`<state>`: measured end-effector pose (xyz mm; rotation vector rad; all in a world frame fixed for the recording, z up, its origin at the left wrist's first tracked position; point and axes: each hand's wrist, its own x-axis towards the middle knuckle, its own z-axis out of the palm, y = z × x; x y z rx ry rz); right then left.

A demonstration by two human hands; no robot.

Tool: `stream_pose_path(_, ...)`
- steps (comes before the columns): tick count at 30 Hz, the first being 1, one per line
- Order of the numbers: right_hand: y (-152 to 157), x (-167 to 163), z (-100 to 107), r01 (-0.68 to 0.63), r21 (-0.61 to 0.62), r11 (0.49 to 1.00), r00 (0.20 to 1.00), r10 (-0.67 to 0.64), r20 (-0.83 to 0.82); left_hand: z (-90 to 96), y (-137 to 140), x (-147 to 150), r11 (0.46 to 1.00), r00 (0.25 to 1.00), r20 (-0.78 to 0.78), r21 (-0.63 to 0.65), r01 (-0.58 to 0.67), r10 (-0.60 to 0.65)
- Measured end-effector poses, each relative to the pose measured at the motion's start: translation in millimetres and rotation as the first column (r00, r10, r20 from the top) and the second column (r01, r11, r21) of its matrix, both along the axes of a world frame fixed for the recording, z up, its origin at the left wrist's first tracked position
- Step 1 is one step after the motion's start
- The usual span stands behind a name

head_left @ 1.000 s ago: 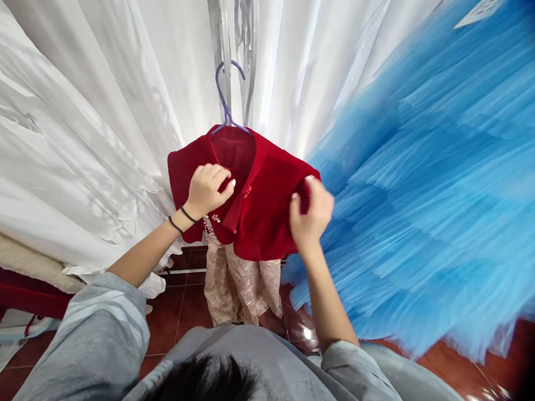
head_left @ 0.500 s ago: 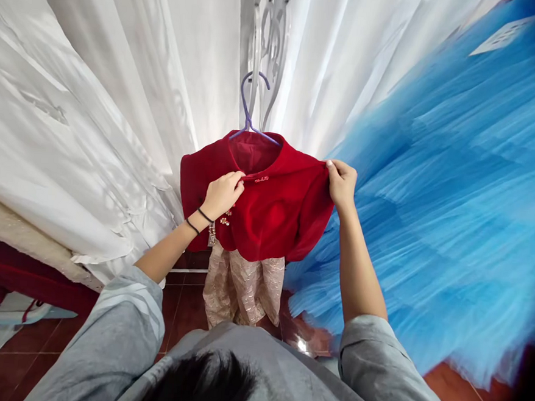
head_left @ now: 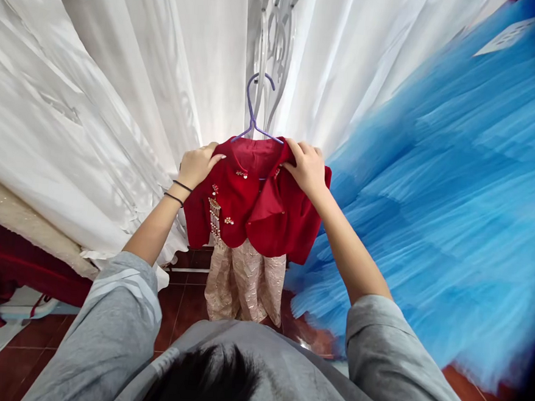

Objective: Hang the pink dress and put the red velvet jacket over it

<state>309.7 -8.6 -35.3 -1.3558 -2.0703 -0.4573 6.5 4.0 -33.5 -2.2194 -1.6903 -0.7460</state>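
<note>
A short red velvet jacket [head_left: 233, 195] hangs on a purple hanger [head_left: 254, 111] in front of me, its front partly open so a flap of red lining shows. Beaded ornaments [head_left: 214, 215] decorate its left side in view. My left hand [head_left: 200, 164] is closed over the jacket's left shoulder, thumb in front. On the other side, my right hand [head_left: 307, 166] grips the cloth beside the collar, with the thumb at the neck edge and the fingers over the shoulder. Below the jacket hangs a pale pink-gold skirt [head_left: 246, 281] with a crinkled texture.
A white scrollwork metal frame [head_left: 278, 48] bears the hanger hook. White draped fabric [head_left: 119, 92] hangs on both sides. A large blue tulle dress [head_left: 455, 195] fills the right. Dark red cloth [head_left: 24, 269] lies at lower left above the red tiled floor [head_left: 174, 316].
My left hand has moved from the front neckline to the left shoulder. My right hand has shifted inward from the right shoulder's end toward the collar. The jacket's front has fallen partly open.
</note>
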Motion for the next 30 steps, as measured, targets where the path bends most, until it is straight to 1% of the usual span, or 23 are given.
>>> stream_pose_path(1, 3, -6, 1, 0.022, 0.034, 0.999, 1.0, -0.022, -0.019, -2.2, -3, 6, 0.999, 0.999, 0.02, 0.026, -0.033, 0.033)
stream_pose_path(3, 3, -19, 0, 0.049, 0.082, 0.995, 0.998, -0.045, -0.041, -8.7, -11, 16, 0.994, 0.996, 0.059, 0.087, -0.065, 0.06)
stream_pose_path(5, -2, -35, -6, 0.055, 0.068, 0.996, 0.998, -0.052, -0.037, -16.5, -17, 22, 0.987, 0.995, 0.088, 0.145, -0.067, 0.055)
stream_pose_path(7, -13, -50, -20, 0.068, 0.022, 0.997, 0.997, -0.066, -0.05, -23.7, -22, 24, 0.978, 0.994, 0.101, 0.2, -0.05, 0.03)
stream_pose_path(8, -20, -56, -32, 0.08, 0.004, 0.997, 0.994, -0.08, -0.08, -26.8, -24, 23, 0.974, 0.995, 0.1, 0.224, -0.038, 0.016)
stream_pose_path(10, -37, -65, -62, 0.117, -0.003, 0.993, 0.974, -0.115, -0.194, -31.2, -28, 20, 0.968, 0.996, 0.087, 0.252, -0.016, -0.006)
stream_pose_path(12, -57, -74, -99, 0.148, 0.008, 0.989, 0.93, -0.136, -0.341, -34.4, -32, 17, 0.964, 0.997, 0.078, 0.265, -0.006, -0.016)
stream_pose_path(14, -76, -84, -136, 0.147, -0.016, 0.989, 0.886, -0.139, -0.443, -38.5, -38, 17, 0.955, 0.996, 0.092, 0.298, -0.006, -0.022)
stream_pose_path(16, -88, -94, -165, 0.118, -0.093, 0.989, 0.875, -0.148, -0.462, -45.7, -46, 22, 0.948, 0.995, 0.091, 0.316, 0.02, -0.051)
stream_pose_path(18, -91, -103, -180, 0.111, -0.192, 0.975, 0.884, -0.185, -0.429, -56.1, -55, 34, 0.963, 0.993, 0.049, 0.252, 0.096, -0.112)
stream_pose_path(20, -86, -109, -180, 0.111, -0.279, 0.954, 0.893, -0.219, -0.392, -67.5, -64, 50, 0.982, 0.988, 0.038, 0.127, 0.143, -0.149)
stream_pose_path(22, -83, -112, -168, 0.079, -0.334, 0.939, 0.896, -0.214, -0.39, -75.8, -69, 64, 0.991, 0.985, 0.114, 0.001, 0.13, -0.13)
stream_pose_path(23, -84, -114, -161, 0.041, -0.338, 0.94, 0.897, -0.183, -0.402, -77.5, -71, 68, 0.989, 0.978, 0.173, -0.063, 0.133, -0.121)
stream_pose_path(25, -92, -118, -147, -0.067, -0.291, 0.954, 0.894, -0.072, -0.443, -74.2, -70, 66, 0.963, 0.947, 0.287, -0.179, 0.202, -0.145)
stream_pose_path(26, -100, -121, -143, -0.132, -0.254, 0.958, 0.888, 0.001, -0.46, -69.4, -67, 60, 0.951, 0.927, 0.335, -0.195, 0.241, -0.167)
stream_pose_path(27, -108, -123, -142, -0.202, -0.223, 0.954, 0.878, 0.075, -0.473, -62.9, -64, 52, 0.952, 0.911, 0.37, -0.166, 0.258, -0.182)
stream_pose_path(28, -117, -126, -144, -0.266, -0.21, 0.941, 0.863, 0.136, -0.486, -55.6, -60, 43, 0.965, 0.904, 0.384, -0.102, 0.242, -0.186)
stream_pose_path(30, -133, -129, -161, -0.35, -0.243, 0.905, 0.833, 0.182, -0.523, -42.0, -51, 27, 0.987, 0.919, 0.36, 0.078, 0.142, -0.161)
